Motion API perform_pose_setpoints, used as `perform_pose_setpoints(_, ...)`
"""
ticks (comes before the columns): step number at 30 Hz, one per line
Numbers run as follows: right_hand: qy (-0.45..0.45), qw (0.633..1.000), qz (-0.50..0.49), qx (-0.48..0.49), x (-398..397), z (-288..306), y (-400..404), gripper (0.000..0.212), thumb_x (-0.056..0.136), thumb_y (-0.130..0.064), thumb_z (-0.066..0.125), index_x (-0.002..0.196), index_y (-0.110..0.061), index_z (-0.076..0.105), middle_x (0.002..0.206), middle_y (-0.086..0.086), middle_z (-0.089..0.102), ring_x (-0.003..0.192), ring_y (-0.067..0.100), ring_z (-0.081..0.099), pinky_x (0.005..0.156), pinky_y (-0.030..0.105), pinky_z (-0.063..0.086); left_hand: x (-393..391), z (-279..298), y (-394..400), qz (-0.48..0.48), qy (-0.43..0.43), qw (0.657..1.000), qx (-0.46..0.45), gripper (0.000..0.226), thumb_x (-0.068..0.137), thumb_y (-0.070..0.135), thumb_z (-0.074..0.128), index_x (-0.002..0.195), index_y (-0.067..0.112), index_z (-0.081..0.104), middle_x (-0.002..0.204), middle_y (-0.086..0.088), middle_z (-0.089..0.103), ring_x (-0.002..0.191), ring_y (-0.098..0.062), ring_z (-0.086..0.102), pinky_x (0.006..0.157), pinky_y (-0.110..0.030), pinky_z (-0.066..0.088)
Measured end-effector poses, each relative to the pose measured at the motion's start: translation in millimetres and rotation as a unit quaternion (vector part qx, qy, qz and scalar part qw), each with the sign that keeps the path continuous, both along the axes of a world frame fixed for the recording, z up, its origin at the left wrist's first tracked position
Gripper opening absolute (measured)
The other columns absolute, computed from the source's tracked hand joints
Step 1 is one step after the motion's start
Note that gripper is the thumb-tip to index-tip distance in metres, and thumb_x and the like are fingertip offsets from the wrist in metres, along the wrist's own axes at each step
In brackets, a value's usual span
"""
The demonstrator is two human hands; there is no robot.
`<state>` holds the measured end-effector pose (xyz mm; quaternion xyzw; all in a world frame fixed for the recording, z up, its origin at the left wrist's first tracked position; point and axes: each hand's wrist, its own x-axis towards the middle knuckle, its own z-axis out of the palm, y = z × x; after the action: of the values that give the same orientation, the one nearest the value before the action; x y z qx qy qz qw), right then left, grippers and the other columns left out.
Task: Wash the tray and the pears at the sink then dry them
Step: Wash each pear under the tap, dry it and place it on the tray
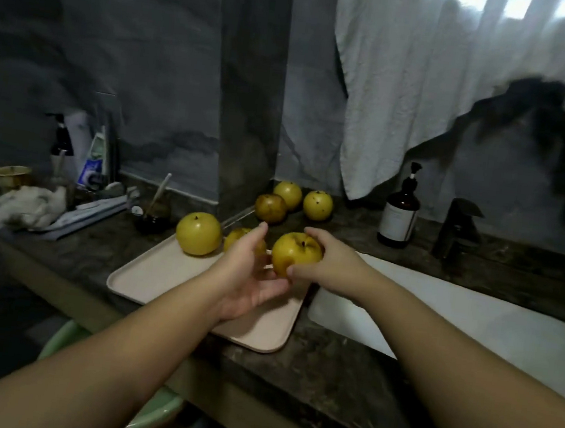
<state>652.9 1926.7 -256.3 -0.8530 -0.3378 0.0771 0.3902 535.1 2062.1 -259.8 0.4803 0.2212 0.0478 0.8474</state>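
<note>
A pale pink tray lies on the dark counter left of the white sink. My right hand grips a round yellow pear above the tray's right end, thumb on its front and fingers over its back. My left hand is open just left of that pear, palm turned toward it, fingers spread. Behind the left hand a second pear is partly hidden on the tray. A larger pear sits at the tray's far corner. Three more pears lie on the counter by the wall.
A brown pump bottle and a black faucet stand behind the sink. White cloth hangs above. Bottles, tubes, a crumpled rag and a small dark jar crowd the left counter. A green basin sits below the counter edge.
</note>
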Motion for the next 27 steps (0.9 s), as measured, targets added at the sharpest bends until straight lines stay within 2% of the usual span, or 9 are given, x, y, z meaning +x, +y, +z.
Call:
perform_pose_setpoints(5, -0.042, 0.998, -0.005, -0.051, 4, -15, 27, 0.092, 0.070, -0.047, 0.087, 0.149, -0.029, 0.042, 0.143, 0.001, 0.055, 0.126, 0.019, 0.055, 0.091, 0.027, 0.043, -5, -11, 22, 0.030, 0.025, 0.999, -0.007, 0.066, 0.099, 0.058, 0.054, 0.134, 0.002, 0.057, 0.114, -0.023, 0.062, 0.093, -0.033, 0.068, 0.074, -0.038, 0.064)
perform_pose_setpoints(8, -0.036, 0.997, -0.020, -0.064, 11, -22, 28, 0.090, 0.070, -0.050, 0.085, 0.146, -0.029, 0.043, 0.141, 0.002, 0.055, 0.124, 0.020, 0.055, 0.094, 0.029, 0.046, -4, -13, 26, 0.020, 0.031, 0.999, -0.009, 0.071, 0.099, 0.059, 0.053, 0.136, -0.001, 0.052, 0.126, -0.028, 0.060, 0.103, -0.037, 0.067, 0.086, -0.039, 0.058)
perform_pose_setpoints(12, -0.036, 0.997, -0.028, -0.059, 20, -28, 23, 0.088, 0.070, -0.051, 0.084, 0.146, -0.030, 0.045, 0.140, 0.001, 0.056, 0.120, 0.018, 0.056, 0.090, 0.028, 0.045, 1, -15, 24, 0.009, 0.024, 0.999, -0.021, 0.073, 0.098, 0.060, 0.053, 0.137, -0.001, 0.048, 0.136, -0.028, 0.056, 0.116, -0.039, 0.064, 0.087, -0.039, 0.058)
perform_pose_setpoints(19, -0.059, 0.991, 0.000, -0.118, 28, -31, 19, 0.097, 0.075, -0.057, 0.079, 0.156, -0.033, 0.032, 0.149, 0.008, 0.046, 0.132, 0.025, 0.051, 0.103, 0.032, 0.044, 7, -21, 26, -0.007, 0.024, 0.999, -0.025, 0.068, 0.098, 0.062, 0.054, 0.133, 0.004, 0.051, 0.129, -0.025, 0.059, 0.116, -0.036, 0.065, 0.091, -0.038, 0.057)
perform_pose_setpoints(22, -0.044, 0.994, 0.001, -0.101, 29, -34, 16, 0.101, 0.074, -0.055, 0.080, 0.157, -0.033, 0.027, 0.149, 0.005, 0.049, 0.128, 0.022, 0.054, 0.095, 0.029, 0.044, 6, -21, 26, 0.000, 0.025, 1.000, -0.008, 0.059, 0.098, 0.061, 0.055, 0.124, 0.008, 0.056, 0.126, -0.022, 0.062, 0.106, -0.033, 0.070, 0.087, -0.039, 0.059)
perform_pose_setpoints(23, -0.039, 0.995, -0.002, -0.092, 29, -35, 16, 0.100, 0.073, -0.055, 0.080, 0.156, -0.034, 0.029, 0.146, 0.003, 0.052, 0.122, 0.019, 0.055, 0.091, 0.028, 0.044, 5, -22, 26, 0.014, 0.028, 0.998, 0.049, 0.050, 0.099, 0.058, 0.056, 0.119, 0.012, 0.060, 0.121, -0.017, 0.065, 0.097, -0.029, 0.072, 0.084, -0.040, 0.059)
perform_pose_setpoints(24, -0.035, 0.996, -0.004, -0.086, 29, -36, 16, 0.098, 0.072, -0.055, 0.080, 0.154, -0.035, 0.030, 0.143, 0.002, 0.054, 0.117, 0.018, 0.056, 0.088, 0.028, 0.043, 4, -23, 30, 0.036, 0.028, 0.985, 0.166, 0.036, 0.100, 0.052, 0.059, 0.112, 0.018, 0.063, 0.113, -0.011, 0.067, 0.087, -0.023, 0.071, 0.079, -0.038, 0.057)
perform_pose_setpoints(25, -0.032, 0.996, -0.004, -0.082, 29, -37, 15, 0.096, 0.072, -0.055, 0.080, 0.153, -0.036, 0.032, 0.142, 0.001, 0.054, 0.115, 0.017, 0.056, 0.087, 0.028, 0.044, 2, -25, 36, 0.063, 0.035, 0.939, 0.337, 0.024, 0.098, 0.046, 0.065, 0.108, 0.025, 0.064, 0.109, -0.004, 0.067, 0.084, -0.017, 0.068, 0.078, -0.035, 0.053)
perform_pose_setpoints(27, -0.027, 0.996, 0.000, -0.083, 30, -38, 14, 0.095, 0.072, -0.055, 0.080, 0.153, -0.037, 0.032, 0.142, 0.001, 0.054, 0.119, 0.019, 0.057, 0.091, 0.030, 0.047, -1, -28, 52, 0.113, 0.052, 0.746, 0.654, 0.036, 0.088, 0.039, 0.073, 0.121, 0.031, 0.059, 0.119, 0.003, 0.060, 0.102, -0.015, 0.061, 0.083, -0.033, 0.048)
